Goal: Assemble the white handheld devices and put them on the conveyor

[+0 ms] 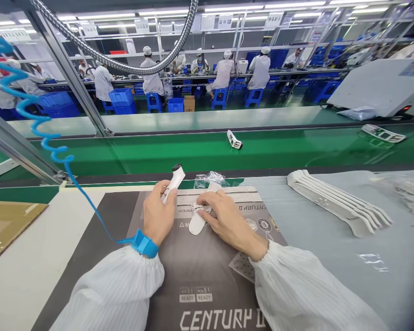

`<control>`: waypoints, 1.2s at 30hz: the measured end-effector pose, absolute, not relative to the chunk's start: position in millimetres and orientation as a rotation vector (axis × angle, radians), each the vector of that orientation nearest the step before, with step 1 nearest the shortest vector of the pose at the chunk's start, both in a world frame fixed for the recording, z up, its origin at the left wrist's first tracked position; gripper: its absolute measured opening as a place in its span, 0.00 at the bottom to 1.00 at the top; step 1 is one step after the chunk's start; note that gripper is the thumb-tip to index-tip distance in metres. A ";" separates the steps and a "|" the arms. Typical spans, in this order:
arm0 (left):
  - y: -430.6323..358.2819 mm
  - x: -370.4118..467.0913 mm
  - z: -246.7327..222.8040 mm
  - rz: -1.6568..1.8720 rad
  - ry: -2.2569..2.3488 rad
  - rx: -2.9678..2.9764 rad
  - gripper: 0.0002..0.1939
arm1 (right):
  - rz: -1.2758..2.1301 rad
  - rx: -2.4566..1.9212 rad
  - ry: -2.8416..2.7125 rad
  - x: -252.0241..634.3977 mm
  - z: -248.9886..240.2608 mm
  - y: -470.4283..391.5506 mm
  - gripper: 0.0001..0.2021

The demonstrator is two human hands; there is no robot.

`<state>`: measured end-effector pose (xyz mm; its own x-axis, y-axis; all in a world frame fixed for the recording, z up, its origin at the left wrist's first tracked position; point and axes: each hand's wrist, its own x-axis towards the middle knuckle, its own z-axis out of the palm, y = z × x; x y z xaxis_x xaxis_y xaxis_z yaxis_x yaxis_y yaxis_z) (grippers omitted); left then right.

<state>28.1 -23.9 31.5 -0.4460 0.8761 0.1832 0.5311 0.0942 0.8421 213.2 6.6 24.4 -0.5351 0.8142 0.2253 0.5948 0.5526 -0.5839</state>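
My left hand (158, 211) is closed around a white plastic part (178, 176) with a dark end, tilted up to the right. Over the printed cardboard (186, 262), my right hand (224, 216) pinches a second white part (197, 224) with a rounded lower end and thin white strands or details near its middle. The two parts are apart. A blue strap (145, 243) with a coiled cord is around my left wrist. Just beyond my hands lies a crumpled clear plastic bag (212, 178).
A stack of white curved parts (338, 202) lies at the right. Beyond the table, a green conveyor belt (158, 154) carries a small part (234, 139) and a longer one (383, 133). Several people in white work at the far benches. Brown cardboard (14, 225) is at left.
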 end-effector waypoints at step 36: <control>-24.6 27.7 33.4 1.322 2.011 1.381 0.14 | 0.206 -1.359 -2.194 208.8 22.8 7.9 0.11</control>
<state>27.7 -24.6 33.4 -0.4544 0.8684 0.1986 0.5268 0.0822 0.8460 208.8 7.9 22.8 -0.3411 0.8653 0.3674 0.7818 0.4781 -0.4002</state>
